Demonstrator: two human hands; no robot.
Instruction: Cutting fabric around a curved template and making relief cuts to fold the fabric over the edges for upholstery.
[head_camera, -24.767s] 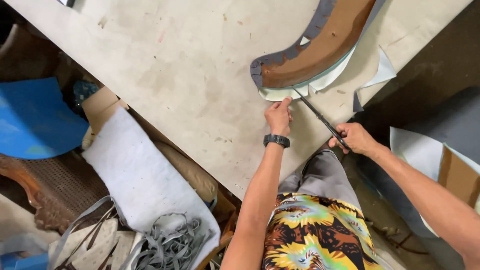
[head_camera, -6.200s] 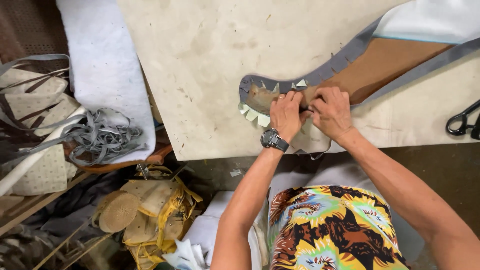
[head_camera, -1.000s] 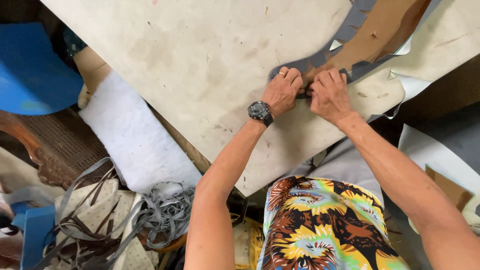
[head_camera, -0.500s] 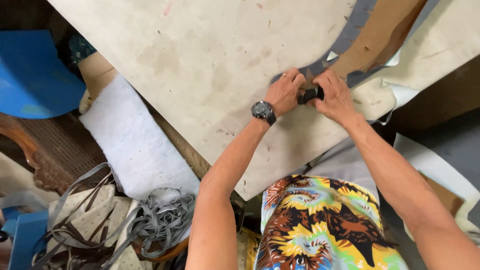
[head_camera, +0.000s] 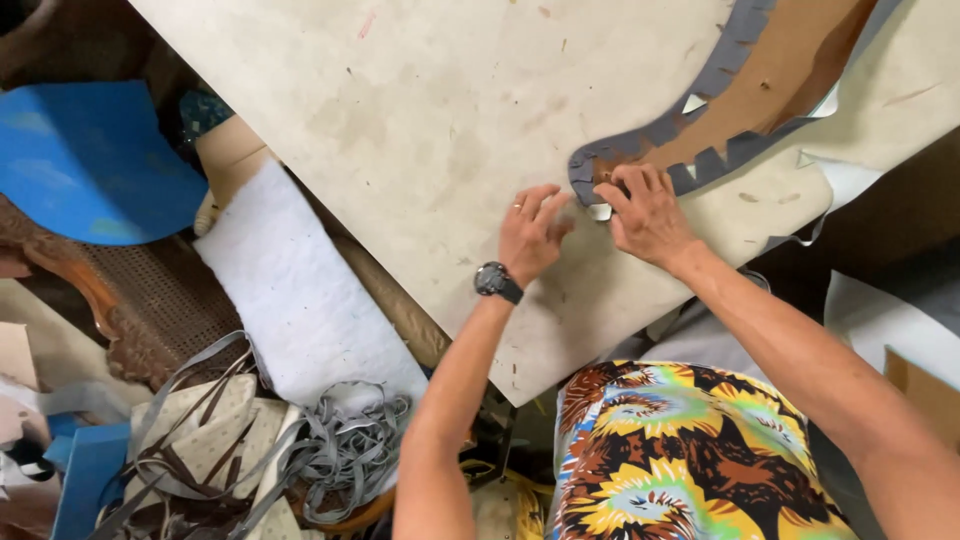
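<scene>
Both forearms reach up from the person's lap onto the pale, stained board counter (head_camera: 420, 140), meeting at the rounded end of the curved brown panel edged with notched grey fabric (head_camera: 745, 95).

The left hand (head_camera: 530, 235) lies palm down on the bare counter just short of that rounded end, wrist slightly bent, a black wristwatch (head_camera: 497, 282) on it and a ring on one finger. Its fingers are spread and relaxed, the tips pointing toward the panel; its grip is loose and open, closed on nothing, with only the fingertips near the grey edge.

The right hand (head_camera: 648, 212) sits right beside it, knuckles raised, fingers curled down onto the panel's rounded end. The fingertips press on the grey notched tabs at the edge there, and a small white scrap (head_camera: 599, 211) shows just under them. I cannot tell whether that grip pinches the fabric or only pushes it flat.

The panel itself lies flat on the counter, running from the hands up toward the counter's far right corner, with white sheet material (head_camera: 845, 185) peeking out beneath it on its right side.

Left of the counter, lower down, lie a white padded batting strip (head_camera: 300, 300), a tangle of grey straps (head_camera: 340, 455) and a blue curved sheet (head_camera: 90, 160).
</scene>
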